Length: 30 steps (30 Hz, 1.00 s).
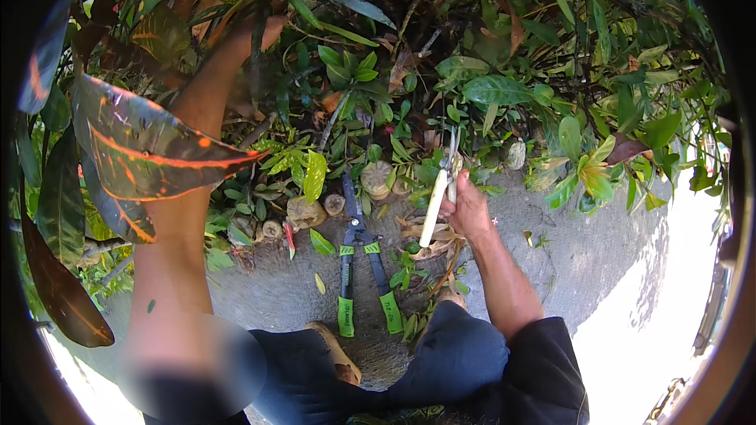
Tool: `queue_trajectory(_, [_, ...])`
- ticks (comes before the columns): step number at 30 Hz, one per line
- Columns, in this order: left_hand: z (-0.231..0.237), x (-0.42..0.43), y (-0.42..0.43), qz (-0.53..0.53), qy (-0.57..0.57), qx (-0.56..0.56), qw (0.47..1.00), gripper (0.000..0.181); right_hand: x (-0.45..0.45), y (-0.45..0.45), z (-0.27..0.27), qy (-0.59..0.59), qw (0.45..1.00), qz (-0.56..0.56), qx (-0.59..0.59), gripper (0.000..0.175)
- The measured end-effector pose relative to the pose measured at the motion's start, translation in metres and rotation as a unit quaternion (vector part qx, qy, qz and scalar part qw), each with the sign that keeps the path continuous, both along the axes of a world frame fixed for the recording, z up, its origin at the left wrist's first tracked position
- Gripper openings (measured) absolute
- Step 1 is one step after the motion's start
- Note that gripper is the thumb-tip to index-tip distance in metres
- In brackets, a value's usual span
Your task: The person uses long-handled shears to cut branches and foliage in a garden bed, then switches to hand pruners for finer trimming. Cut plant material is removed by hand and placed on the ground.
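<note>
My right hand grips a pair of pruning shears with pale handles. Their blades point away from me, towards the low leaves at the bed's edge, and one handle stands out to the left of my fingers. On the left, my other arm stretches far forward into the shrub. Leaves cover most of my left hand, so its fingers and anything in them cannot be made out. A large dark croton leaf with orange veins hangs over that forearm. Between my arms, hedge shears lie on the concrete, their handles spread and wrapped in green tape bearing writing.
Dense shrubs fill the far side. Rounded stones and cut-looking round pieces border the bed. Dry leaves lie on the concrete ground. My bent knee and a sandalled foot are close below.
</note>
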<state>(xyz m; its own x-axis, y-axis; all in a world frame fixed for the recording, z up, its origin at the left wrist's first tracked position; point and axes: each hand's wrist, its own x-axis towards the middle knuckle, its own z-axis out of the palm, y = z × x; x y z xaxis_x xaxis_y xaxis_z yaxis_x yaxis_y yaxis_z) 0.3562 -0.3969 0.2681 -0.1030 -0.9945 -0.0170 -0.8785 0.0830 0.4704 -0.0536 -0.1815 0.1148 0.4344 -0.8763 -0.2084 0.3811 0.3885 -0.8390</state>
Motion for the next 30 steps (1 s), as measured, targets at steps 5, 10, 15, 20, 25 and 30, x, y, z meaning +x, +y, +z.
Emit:
queue_trajectory(5, [-0.014,0.013,-0.017,0.019,-0.022,-0.035,0.999,0.051,0.033,-0.014,0.036,-0.059,0.994,0.087,-0.017,0.080])
queue_trajectory(10, [-0.021,0.022,-0.032,-0.013,-0.108,-0.036,0.993,0.053,0.072,-0.016,0.096,0.030,0.999,0.014,0.025,0.040])
queue_trajectory(15, [-0.020,0.024,-0.030,-0.040,-0.143,-0.085,0.985,0.053,0.095,-0.029,0.153,0.067,0.996,0.035,-0.047,0.049])
queue_trajectory(20, [-0.012,0.025,-0.018,-0.026,-0.107,-0.036,0.993,0.054,0.098,-0.034,0.199,0.082,0.994,-0.021,-0.064,0.045])
queue_trajectory(25, [-0.005,0.023,-0.007,-0.020,-0.095,-0.018,0.995,0.056,0.085,-0.045,0.220,0.329,0.938,-0.019,-0.107,0.052])
queue_trajectory(30, [-0.005,0.014,-0.012,-0.005,-0.087,0.001,0.996,0.058,0.056,-0.061,0.162,0.586,0.802,0.108,-0.050,0.086])
